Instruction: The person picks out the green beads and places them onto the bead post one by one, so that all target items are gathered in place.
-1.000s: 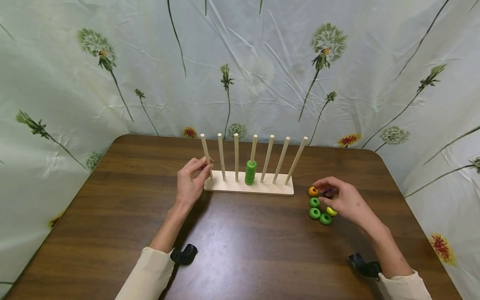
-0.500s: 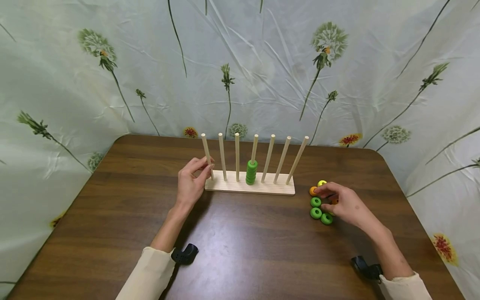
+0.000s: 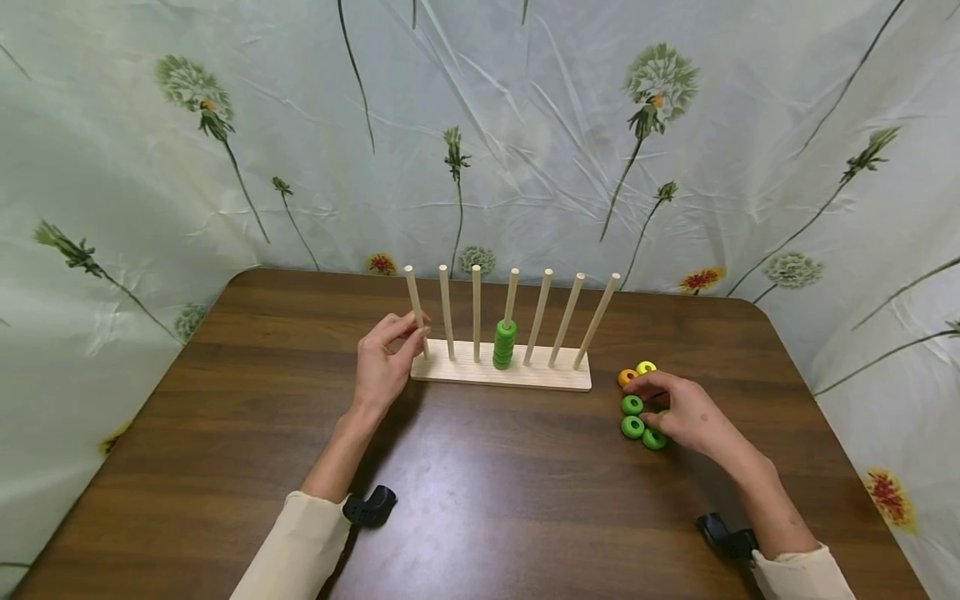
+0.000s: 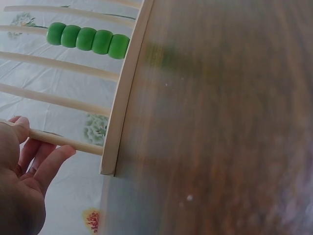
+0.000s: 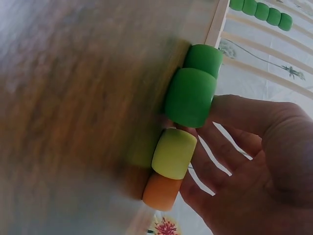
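Observation:
A wooden rack holds a row of upright pegs on a pale base board. My left hand pinches the leftmost peg between thumb and fingers, which the left wrist view also shows. On the middle peg sits a stack of green beads. Right of the rack, my right hand arches over a cluster of loose beads, thumb and fingers apart. Green beads lie by the thumb, an orange bead by the fingertips. The right wrist view shows a yellow bead near the fingers; the palm hides part of the cluster.
The dark wooden table runs back to a hanging sheet printed with dandelions. Another yellow bead lies at the far side of the cluster. Each wrist wears a black strap-mounted device.
My right hand has shifted slightly among the beads, uncovering the far yellow bead; an orange bead seen beneath it half a second ago is now hidden. The left hand keeps its pinch on the peg.

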The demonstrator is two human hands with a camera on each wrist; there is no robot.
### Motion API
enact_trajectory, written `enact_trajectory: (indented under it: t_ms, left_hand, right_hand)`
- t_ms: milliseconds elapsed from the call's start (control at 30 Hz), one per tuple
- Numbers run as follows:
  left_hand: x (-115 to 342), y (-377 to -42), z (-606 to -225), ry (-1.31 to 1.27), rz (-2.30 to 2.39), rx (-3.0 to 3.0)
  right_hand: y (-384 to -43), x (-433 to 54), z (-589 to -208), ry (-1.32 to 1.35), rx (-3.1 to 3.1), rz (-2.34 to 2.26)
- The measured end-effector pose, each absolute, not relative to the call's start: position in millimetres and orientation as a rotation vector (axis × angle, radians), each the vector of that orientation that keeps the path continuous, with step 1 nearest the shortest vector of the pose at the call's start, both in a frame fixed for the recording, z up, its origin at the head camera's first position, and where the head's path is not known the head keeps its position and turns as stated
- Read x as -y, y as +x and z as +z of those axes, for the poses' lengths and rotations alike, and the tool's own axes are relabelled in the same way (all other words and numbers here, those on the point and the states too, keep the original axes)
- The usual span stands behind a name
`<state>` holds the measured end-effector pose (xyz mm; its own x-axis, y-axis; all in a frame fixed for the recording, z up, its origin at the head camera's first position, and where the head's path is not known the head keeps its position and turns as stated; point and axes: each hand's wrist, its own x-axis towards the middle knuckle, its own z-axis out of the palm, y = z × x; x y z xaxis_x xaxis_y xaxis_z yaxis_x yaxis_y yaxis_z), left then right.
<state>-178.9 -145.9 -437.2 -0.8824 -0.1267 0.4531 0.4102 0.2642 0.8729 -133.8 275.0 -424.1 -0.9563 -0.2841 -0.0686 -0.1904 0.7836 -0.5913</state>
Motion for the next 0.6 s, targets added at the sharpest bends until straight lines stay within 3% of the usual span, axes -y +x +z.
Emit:
enact_trajectory:
  t_ms: [600]
  left_hand:
    - [144.7, -178.8, -436.3, -0.271, -1.629, 2.11]
  right_hand:
    - [-138.0, -275.0, -418.1, -0.389, -2.978, -0.985]
